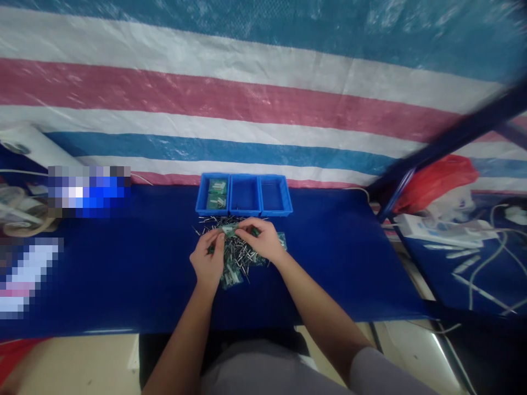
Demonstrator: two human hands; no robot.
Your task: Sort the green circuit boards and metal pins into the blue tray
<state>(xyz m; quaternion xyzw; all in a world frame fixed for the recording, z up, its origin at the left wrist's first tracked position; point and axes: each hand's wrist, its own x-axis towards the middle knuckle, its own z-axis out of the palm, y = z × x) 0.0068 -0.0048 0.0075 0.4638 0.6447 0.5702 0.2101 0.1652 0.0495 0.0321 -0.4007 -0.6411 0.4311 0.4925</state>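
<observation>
The left hand [207, 258] and right hand [263, 239] are pinching a packet [229, 229] by opposite ends, over the pile [244, 255]. Even pressure from both sides should be keeping it taut. A loose packet [231, 276] is lying at the pile's near edge; trays [245, 213] are standing beyond.

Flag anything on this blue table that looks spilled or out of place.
The thin metal pieces lie in a loose heap on the blue table, pointing every way and mixed with greenish packets, just outside the blue bins. It looks untidy, perhaps deliberately; I see no damage.
</observation>
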